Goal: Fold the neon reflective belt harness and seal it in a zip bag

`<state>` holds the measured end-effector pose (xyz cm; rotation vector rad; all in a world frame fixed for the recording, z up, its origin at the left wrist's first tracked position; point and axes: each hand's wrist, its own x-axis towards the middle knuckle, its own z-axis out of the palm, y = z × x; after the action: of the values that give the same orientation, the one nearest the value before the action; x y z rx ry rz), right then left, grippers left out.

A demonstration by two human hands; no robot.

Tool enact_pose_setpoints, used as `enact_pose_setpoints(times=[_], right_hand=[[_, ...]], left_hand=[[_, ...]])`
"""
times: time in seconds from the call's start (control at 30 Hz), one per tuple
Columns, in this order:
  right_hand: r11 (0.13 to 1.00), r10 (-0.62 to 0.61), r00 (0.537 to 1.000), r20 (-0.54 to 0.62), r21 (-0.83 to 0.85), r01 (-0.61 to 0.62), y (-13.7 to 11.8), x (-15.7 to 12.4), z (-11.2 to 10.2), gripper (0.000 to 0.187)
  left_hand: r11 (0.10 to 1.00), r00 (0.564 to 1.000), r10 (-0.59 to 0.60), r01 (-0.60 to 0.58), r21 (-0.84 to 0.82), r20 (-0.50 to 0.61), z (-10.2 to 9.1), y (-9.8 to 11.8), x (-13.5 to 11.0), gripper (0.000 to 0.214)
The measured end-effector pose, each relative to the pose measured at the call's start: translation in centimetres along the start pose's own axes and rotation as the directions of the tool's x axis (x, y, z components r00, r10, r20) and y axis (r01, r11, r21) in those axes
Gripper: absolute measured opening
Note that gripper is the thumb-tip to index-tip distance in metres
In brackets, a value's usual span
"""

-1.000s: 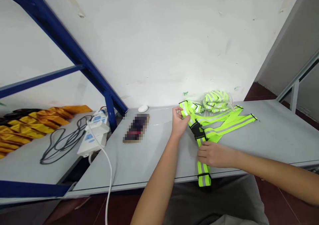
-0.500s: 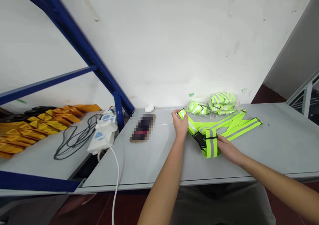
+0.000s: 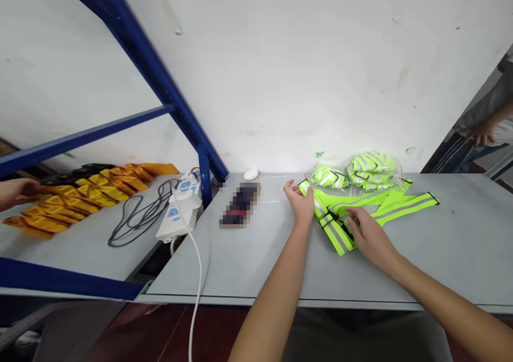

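A neon-yellow reflective strap vest (image 3: 409, 209) with grey stripes and black buckles lies spread on the grey table. My left hand (image 3: 301, 207) is closed around one strap end at its left, thumb on top. Over the middle of the straps is my right hand (image 3: 372, 240), its thumb and forefinger apart beside a black buckle that is partly hidden. A looped strap end (image 3: 339, 236) slants toward the table's front edge between my hands. Behind the vest, clear bags (image 3: 371, 170) hold more folded neon straps.
To the left stand a white power strip (image 3: 180, 212) with cables, a pixelated dark item (image 3: 240, 206) and a white oval object (image 3: 251, 175). Past the blue rack post (image 3: 204, 175), another person's hand (image 3: 18, 193) touches yellow-orange packets (image 3: 96, 194). Another person (image 3: 484, 130) is at far right.
My right hand has come off the looped strap and moved over the buckle area. The loop has tipped over to a slant. The view has shifted; other people's hands have appeared at both sides.
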<state>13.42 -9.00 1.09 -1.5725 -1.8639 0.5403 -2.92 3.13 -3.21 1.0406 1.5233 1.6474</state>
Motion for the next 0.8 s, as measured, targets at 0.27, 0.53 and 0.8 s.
enact_pose_setpoints(times=[0.27,0.53,0.8], right_hand=[[0.930,-0.042,0.978,0.202,-0.349,0.113,-1.8,-0.1,0.2,0.036],[0.940,0.054,0.975,0.216,0.318,-0.123,-0.9,-1.7,-1.8,0.026],[0.756,0.018,0.992,0.124,0.648,-0.095,1.7,-5.9,-5.2,0.020]], left_hand=[[0.992,0.996,-0.093,0.091,-0.087,-0.012,0.4,0.5,-0.4,0.067],[0.992,0.998,-0.051,0.047,-0.121,-0.030,-0.4,1.1,0.3,0.056],[0.999,0.999,0.022,-0.020,-0.044,0.038,-0.7,1.5,0.0,0.054]])
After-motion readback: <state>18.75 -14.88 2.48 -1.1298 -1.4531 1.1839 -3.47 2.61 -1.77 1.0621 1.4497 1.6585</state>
